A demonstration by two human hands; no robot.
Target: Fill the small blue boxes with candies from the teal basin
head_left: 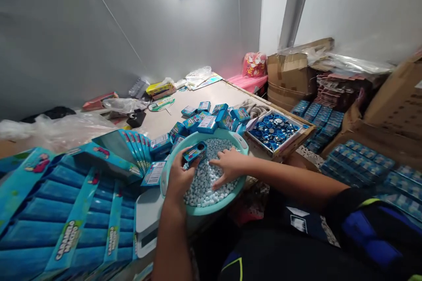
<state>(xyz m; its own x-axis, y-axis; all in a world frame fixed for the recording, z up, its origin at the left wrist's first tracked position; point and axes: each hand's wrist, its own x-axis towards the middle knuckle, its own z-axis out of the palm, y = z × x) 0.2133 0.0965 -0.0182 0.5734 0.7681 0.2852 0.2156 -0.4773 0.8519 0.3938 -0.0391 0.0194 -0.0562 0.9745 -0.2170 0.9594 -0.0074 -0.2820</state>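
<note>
My left hand (181,174) is closed round a small blue candy box (195,153), tilted over the left side of a turquoise basin (211,211). A dark round hole shows in the end of that box. Small pale candies (204,184) fill much of the basin. Over them, my right hand (229,164) is open with its fingers spread, the fingertips at the candies' surface. Several more blue candy boxes (207,123) lie heaped against the basin's far rim. Part of a grey scale (148,213) shows just left of the basin.
A shallow box of blue and silver caps (273,129) stands right of the basin. Blue display cartons (66,206) crowd the left side. Plastic wrap and oddments lie along the wall. Cardboard boxes (288,77) and stacked blue packs (358,162) stand to the right.
</note>
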